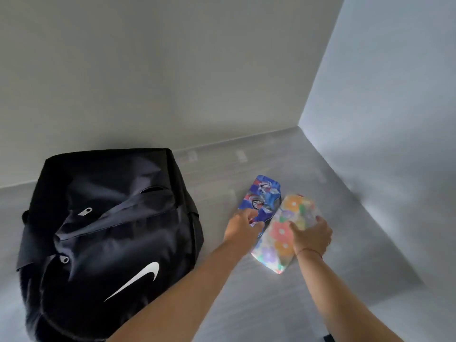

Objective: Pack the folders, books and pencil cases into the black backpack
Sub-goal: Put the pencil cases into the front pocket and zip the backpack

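The black backpack [108,233] with a white swoosh lies on the grey floor at the left, its zippers looking closed. To its right lie two pencil cases side by side: a blue patterned one [262,196] and a flowered pastel one [283,233]. My left hand [243,229] pinches the near end of the blue case. My right hand [312,235] grips the right side of the flowered case. Both cases still touch the floor.
White walls meet in a corner [298,125] behind the cases. Grey floor [246,304] runs toward me between the arms. A small dark object [329,338] peeks in at the bottom edge.
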Motion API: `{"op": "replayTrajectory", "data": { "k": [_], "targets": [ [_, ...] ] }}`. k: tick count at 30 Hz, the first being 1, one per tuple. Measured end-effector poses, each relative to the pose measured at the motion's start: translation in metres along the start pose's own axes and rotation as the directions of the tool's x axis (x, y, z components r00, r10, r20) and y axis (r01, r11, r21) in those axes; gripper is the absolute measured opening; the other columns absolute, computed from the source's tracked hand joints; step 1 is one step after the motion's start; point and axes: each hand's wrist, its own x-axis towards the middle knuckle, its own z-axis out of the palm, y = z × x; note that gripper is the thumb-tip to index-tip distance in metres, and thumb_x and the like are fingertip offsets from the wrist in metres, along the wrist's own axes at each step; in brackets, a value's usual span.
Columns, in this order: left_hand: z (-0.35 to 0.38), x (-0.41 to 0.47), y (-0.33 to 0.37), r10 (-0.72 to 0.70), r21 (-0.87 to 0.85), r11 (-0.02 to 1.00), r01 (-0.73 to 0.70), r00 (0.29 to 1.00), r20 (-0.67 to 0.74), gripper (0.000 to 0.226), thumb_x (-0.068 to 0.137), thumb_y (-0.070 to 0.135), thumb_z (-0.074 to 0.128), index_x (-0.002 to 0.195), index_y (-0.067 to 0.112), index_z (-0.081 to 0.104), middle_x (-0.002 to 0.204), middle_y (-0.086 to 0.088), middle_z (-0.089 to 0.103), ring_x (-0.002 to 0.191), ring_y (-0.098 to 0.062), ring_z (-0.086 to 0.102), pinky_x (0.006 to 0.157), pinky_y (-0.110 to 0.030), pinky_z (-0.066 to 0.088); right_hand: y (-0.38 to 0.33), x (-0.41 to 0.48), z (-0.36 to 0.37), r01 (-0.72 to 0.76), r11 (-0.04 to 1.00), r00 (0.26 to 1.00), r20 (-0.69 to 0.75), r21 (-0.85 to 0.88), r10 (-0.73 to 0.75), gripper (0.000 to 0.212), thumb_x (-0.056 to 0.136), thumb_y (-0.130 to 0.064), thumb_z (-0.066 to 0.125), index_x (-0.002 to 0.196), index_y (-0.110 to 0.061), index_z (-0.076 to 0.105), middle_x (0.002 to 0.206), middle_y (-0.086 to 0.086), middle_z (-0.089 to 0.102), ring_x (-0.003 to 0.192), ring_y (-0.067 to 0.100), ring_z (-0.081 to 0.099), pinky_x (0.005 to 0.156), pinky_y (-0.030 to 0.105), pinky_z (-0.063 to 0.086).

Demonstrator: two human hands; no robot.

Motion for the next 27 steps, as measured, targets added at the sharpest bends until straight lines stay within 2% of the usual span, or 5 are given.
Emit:
{"op": "replayTrajectory", "data": {
  "k": [4, 9, 14, 19, 27],
  "targets": [
    [0.054, 0.008, 0.008, 0.001, 0.096, 0.995, -0.013, 0.993, 0.121, 0.039, 0.084, 0.021, 0.06, 0.122, 0.014, 0.059, 0.124, -0.008, 0.06, 0.113, -0.024, 0.056, 0.094, -0.034, 0.046, 0.021, 0.014, 0.011, -0.128, 0.947, 0.987, 0.13, 0.294, 0.092, 0.067, 0.058, -0.025, 0.079, 0.112, 0.004, 0.05, 0.102, 0.024, 0.063, 0.093, 0.034, 0.063, 0.077, 0.039, 0.051],
    [0.082, 0.012, 0.013, 0.025, 0.252, 0.965, -0.069, 0.985, 0.172, 0.022, 0.081, 0.02, 0.053, 0.1, 0.014, 0.06, 0.107, -0.014, 0.059, 0.1, -0.033, 0.058, 0.077, -0.04, 0.049, 0.019, 0.013, 0.009, -0.29, 0.848, 0.934, 0.325, 0.443, 0.149, 0.021, 0.077, -0.012, 0.071, 0.094, -0.002, 0.064, 0.084, 0.014, 0.067, 0.064, 0.022, 0.06, 0.046, 0.02, 0.049],
    [0.051, 0.01, 0.013, 0.046, 0.175, 0.981, -0.085, 0.975, 0.218, 0.042, 0.09, 0.025, 0.055, 0.131, 0.015, 0.051, 0.131, -0.008, 0.053, 0.119, -0.026, 0.051, 0.101, -0.035, 0.041, 0.017, 0.015, -0.007, -0.216, 0.895, 0.95, 0.296, 0.39, 0.1, 0.018, 0.086, -0.014, 0.061, 0.069, -0.009, 0.059, 0.082, 0.022, 0.064, 0.07, 0.03, 0.061, 0.067, 0.039, 0.051],
    [-0.027, 0.002, 0.011, 0.147, 0.092, 0.985, -0.144, 0.989, -0.031, 0.027, 0.089, 0.013, 0.053, 0.112, 0.017, 0.066, 0.116, -0.004, 0.065, 0.105, -0.021, 0.061, 0.089, -0.029, 0.048, -0.013, -0.008, -0.023, -0.257, 0.752, 0.892, 0.448, 0.607, -0.057, 0.011, 0.089, -0.008, 0.056, 0.081, -0.01, 0.063, 0.057, -0.002, 0.07, 0.047, 0.009, 0.065, 0.05, 0.026, 0.055],
    [-0.223, -0.019, -0.069, 0.274, 0.351, 0.933, -0.079, 0.789, -0.55, 0.03, 0.089, 0.0, 0.049, 0.101, 0.017, 0.07, 0.107, 0.0, 0.064, 0.102, -0.02, 0.052, 0.084, -0.026, 0.041, -0.105, -0.123, 0.022, -0.359, 0.772, 0.537, 0.793, 0.524, -0.288, 0.015, 0.09, -0.018, 0.056, 0.096, -0.01, 0.067, 0.085, 0.008, 0.075, 0.075, 0.022, 0.071, 0.071, 0.038, 0.059]
  ]
}}
